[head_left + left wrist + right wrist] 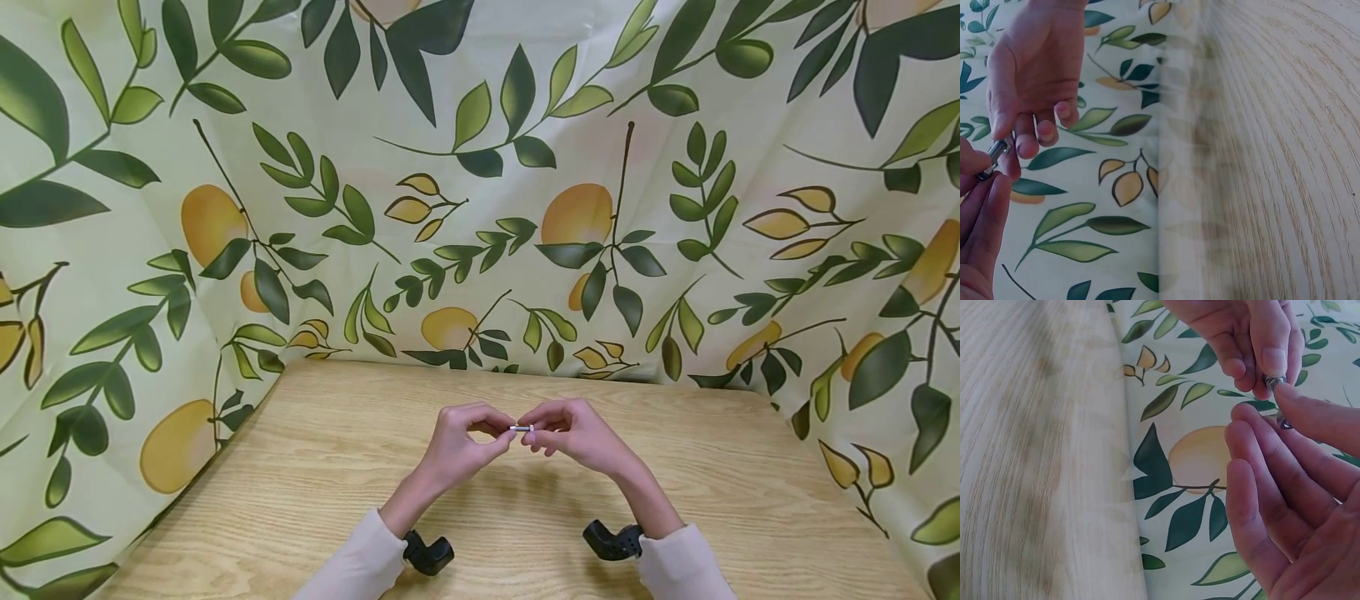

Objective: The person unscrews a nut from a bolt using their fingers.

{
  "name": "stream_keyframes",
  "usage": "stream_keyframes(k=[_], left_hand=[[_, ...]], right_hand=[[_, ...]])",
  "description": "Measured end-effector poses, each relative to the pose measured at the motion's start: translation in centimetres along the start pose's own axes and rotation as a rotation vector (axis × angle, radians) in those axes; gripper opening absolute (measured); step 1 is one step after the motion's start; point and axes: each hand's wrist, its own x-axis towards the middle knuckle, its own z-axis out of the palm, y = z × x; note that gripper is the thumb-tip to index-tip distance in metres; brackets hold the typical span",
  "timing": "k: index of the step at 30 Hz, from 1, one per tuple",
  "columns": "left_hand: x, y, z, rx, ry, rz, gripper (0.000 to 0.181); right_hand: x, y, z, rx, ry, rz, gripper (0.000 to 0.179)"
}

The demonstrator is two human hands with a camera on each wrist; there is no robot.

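Note:
A small metal bolt (521, 429) lies between my two hands, held up over the table. My left hand (463, 446) pinches one end of it between thumb and fingertips. At the opposite end, the thumb and forefinger of my right hand (577, 429) grip it. Threads show along the shank of the bolt (997, 150) in the left wrist view. Seen from the right wrist, the right hand's (1297, 494) other fingers extend loosely below the bolt (1274, 381). Fingertips partly cover both of its ends.
A light wood-grain table (337, 483) spreads beneath the hands. Cloth with leaves and orange fruit (480, 208) hangs behind it and along both sides. Black wrist mounts (429, 553) stick out inward from both cuffs above the tabletop.

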Motion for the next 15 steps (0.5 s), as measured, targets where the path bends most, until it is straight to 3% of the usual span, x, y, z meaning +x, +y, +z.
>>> stream_keyframes(k=[15], left_hand=[[0.04,0.15,0.05,0.003,0.000,-0.006,0.011]], right_hand=[[-0.02,0.09,-0.07,0.001,0.006,-0.009,0.026]])
